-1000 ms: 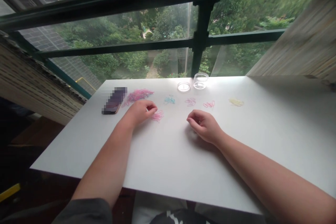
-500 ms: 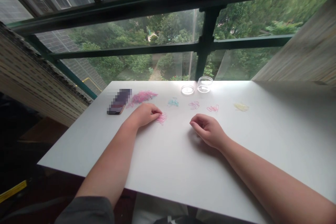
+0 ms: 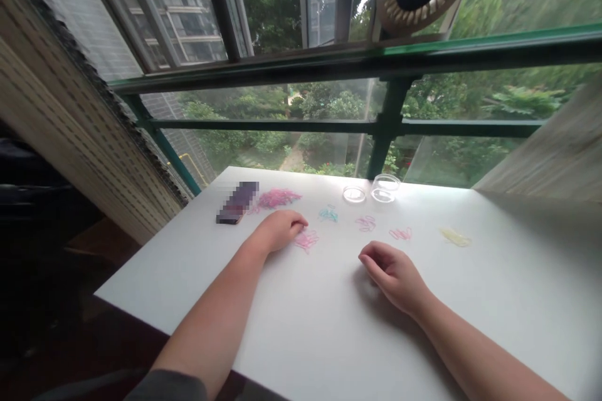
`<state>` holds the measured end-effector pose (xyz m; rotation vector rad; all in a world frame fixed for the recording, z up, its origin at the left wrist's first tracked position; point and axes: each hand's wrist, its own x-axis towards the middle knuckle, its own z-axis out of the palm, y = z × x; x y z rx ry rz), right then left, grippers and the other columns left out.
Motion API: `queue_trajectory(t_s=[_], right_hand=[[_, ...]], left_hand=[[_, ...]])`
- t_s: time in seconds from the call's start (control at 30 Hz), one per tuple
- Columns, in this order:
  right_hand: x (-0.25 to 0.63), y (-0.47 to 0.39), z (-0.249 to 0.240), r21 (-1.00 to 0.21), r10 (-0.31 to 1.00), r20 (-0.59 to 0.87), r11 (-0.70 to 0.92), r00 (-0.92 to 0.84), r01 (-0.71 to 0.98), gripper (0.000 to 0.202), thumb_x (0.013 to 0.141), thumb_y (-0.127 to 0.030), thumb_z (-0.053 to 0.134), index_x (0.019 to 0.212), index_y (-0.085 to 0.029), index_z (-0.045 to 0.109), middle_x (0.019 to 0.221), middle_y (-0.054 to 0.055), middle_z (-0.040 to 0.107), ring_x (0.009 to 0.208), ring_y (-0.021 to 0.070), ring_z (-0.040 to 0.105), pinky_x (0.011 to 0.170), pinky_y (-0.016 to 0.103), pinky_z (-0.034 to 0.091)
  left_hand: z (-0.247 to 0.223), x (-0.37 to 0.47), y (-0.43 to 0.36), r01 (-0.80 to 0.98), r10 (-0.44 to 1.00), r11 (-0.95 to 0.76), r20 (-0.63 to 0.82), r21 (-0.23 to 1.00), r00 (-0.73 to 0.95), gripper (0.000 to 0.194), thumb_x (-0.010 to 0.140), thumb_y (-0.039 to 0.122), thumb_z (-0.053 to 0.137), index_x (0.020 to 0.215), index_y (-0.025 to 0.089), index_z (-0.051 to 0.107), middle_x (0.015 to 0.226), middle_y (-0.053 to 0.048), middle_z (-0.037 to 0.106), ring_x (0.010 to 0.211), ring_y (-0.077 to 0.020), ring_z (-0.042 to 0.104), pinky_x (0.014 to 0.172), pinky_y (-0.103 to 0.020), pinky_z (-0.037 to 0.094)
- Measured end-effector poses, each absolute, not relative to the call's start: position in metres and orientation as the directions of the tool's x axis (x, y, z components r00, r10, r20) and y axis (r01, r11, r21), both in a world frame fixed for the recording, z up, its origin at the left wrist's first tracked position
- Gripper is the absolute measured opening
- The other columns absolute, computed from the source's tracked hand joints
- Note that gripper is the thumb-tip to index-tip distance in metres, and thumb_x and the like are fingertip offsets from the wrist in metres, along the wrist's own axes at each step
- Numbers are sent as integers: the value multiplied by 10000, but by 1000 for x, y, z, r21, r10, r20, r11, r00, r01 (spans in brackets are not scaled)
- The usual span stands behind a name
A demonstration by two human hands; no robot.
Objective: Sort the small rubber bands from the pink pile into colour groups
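Note:
My left hand rests on the white table with thumb and forefinger pinched together, right beside a small pile of pink rubber bands. Whatever those fingertips may hold is too small to make out. My right hand lies to the right, loosely curled with thumb against forefinger, and no object shows in it. Beyond the hands are small groups of bands: blue, light purple, pink-red and pale yellow. A larger mixed heap, mostly pink, lies behind my left hand.
A phone with a blurred screen lies at the table's back left. A clear round lid and a clear round container stand by the back edge. The white table meets a window with green bars.
The view has tilted up and shifted left, so the table sits lower and further right in it, and a round woven object shows at the top. Both hands keep about the same pose and place.

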<state>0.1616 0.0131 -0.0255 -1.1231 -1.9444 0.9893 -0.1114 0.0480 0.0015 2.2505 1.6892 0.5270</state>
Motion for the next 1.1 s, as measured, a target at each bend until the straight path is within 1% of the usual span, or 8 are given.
queue_trajectory(t_s=[0.1,0.27,0.53,0.6,0.73,0.83,0.97,1.1], right_hand=[[161,15,-28,-847,895,188,356,-405,394,179,844,-319,483,729,-187,525,601,-14,494,550,123,464,520,244,372],[161,16,-29,-855,903,176,337,-391,395,196,842,-344,489,738,-183,529,615,-10,505,539,120,463,510,240,375],[162,15,-29,-872,914,162,310,-373,380,200,843,-350,496,744,-180,532,619,-9,502,530,112,456,487,227,371],[161,15,-28,-879,915,153,298,-372,371,202,842,-353,496,745,-179,530,620,-9,500,525,112,458,477,225,373],[160,15,-28,-887,914,140,287,-380,361,199,842,-355,494,755,-180,532,625,-8,507,521,115,473,477,227,386],[161,14,-28,-884,914,140,288,-380,369,196,843,-353,490,756,-182,532,609,-13,505,518,117,479,489,234,388],[161,13,-25,-873,913,141,298,-384,387,199,842,-353,488,745,-186,531,582,-19,498,510,120,480,496,243,381],[161,13,-23,-883,913,134,286,-385,371,203,841,-361,485,746,-188,531,572,-21,489,497,120,479,487,245,386]], left_hand=[[2,-115,49,875,981,-179,152,450,123,227,786,238,497,894,232,697,907,-8,716,853,-173,640,723,-246,487],[2,-125,51,878,984,-42,170,476,-45,155,719,268,591,823,219,694,817,-19,716,774,-186,649,669,-264,495],[-4,-138,59,871,964,55,203,489,-175,173,736,249,570,865,212,680,851,-32,707,773,-186,640,704,-289,500],[-6,-136,59,874,969,25,203,485,-140,202,754,239,544,896,209,684,878,-36,704,785,-186,637,731,-292,500],[-8,-126,56,856,979,-178,171,486,107,270,766,209,508,965,204,690,979,-46,682,842,-171,627,803,-269,492],[-8,-118,52,842,964,-266,154,469,219,259,758,201,502,912,201,710,975,-49,679,868,-169,620,814,-258,483],[-7,-113,49,818,959,-280,109,503,262,230,746,208,507,851,211,712,909,-24,702,842,-162,629,774,-242,489],[-6,-115,49,814,968,-252,131,524,215,218,759,242,515,884,234,693,893,-3,708,817,-162,635,751,-248,492]])
